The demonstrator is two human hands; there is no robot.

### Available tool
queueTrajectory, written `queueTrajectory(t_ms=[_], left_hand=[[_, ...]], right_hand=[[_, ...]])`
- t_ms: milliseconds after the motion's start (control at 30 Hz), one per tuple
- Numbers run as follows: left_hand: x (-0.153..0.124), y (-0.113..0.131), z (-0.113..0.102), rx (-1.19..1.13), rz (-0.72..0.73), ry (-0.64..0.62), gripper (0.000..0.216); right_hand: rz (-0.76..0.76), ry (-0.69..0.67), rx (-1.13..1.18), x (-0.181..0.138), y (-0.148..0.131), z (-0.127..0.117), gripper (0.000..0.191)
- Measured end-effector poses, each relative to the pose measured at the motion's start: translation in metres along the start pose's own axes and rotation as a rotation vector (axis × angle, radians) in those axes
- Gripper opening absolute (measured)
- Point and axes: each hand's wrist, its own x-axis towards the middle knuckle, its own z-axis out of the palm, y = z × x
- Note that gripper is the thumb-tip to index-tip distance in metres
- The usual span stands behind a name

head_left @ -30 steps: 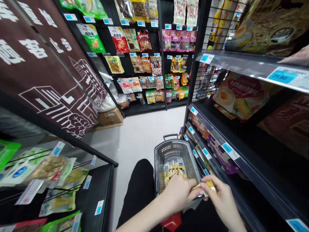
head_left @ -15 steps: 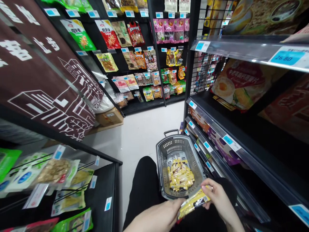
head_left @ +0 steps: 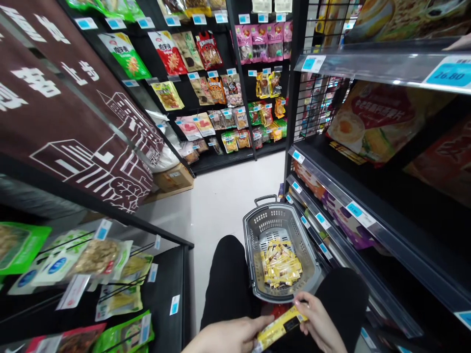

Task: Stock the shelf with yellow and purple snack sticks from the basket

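Observation:
Between my two hands is a slim yellow stick packet [head_left: 275,331] with a dark patch near one end. Whether it is one packet or a thin stack, I cannot tell. My left hand [head_left: 237,335] grips its lower left end. The thumb and fingers of my right hand [head_left: 315,317] pinch its upper right end. Just beyond them, a grey plastic shopping basket [head_left: 252,274] stands on the floor between my knees. Inside it lies a loose heap of similar yellow stick packets [head_left: 281,264]. Something red [head_left: 278,310] shows partly behind my hands, too covered to name.
Shelving with price tags [head_left: 362,214] runs close along the right, holding large food bags [head_left: 371,122]. Bagged snacks hang on a rack [head_left: 121,260] at the left and on a back wall display [head_left: 209,51]. A cardboard box [head_left: 172,179] sits on the floor [head_left: 217,206].
Both hands have moved slightly down and left with the yellow packet, which now shows its dark patch rather than a shiny silvery side. The view has shifted slightly.

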Motion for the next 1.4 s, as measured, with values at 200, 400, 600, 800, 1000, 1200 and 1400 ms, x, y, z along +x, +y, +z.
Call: queueTrajectory(t_ms=[200, 400, 600, 800, 1000, 1200, 1400], left_hand=[[0.003, -0.008, 0.017, 0.12, -0.204, 0.136, 0.059], [-0.008, -0.001, -0.004, -0.241, -0.024, 0.129, 0.037], [0.012, -0.01, -0.001, -1.069, 0.077, 0.152, 0.033], [0.029, -0.014, -0.006, -1.407, 0.147, 0.503, 0.045], [0.034, -0.021, -0.016, -0.949, -0.004, 0.707, 0.046], [0.034, -0.008, -0.017, -0.67, -0.032, 0.698, 0.042], [0.036, 0.007, -0.015, -0.055, 0.038, 0.653, 0.038]], right_hand=[[0.011, 0.032, -0.014, 0.01, 0.006, -0.001, 0.046], [0.006, -0.016, 0.021, 0.015, 0.005, -0.001, 0.039], [-0.03, -0.019, 0.256, 0.009, -0.018, -0.007, 0.034], [-0.181, 0.062, 0.196, -0.006, -0.045, -0.012, 0.049], [-0.261, 0.244, -0.292, -0.014, -0.057, -0.011, 0.042], [-0.341, 0.095, -0.596, -0.029, -0.073, 0.006, 0.025], [-0.36, -0.062, -0.923, -0.013, -0.069, 0.053, 0.009]])
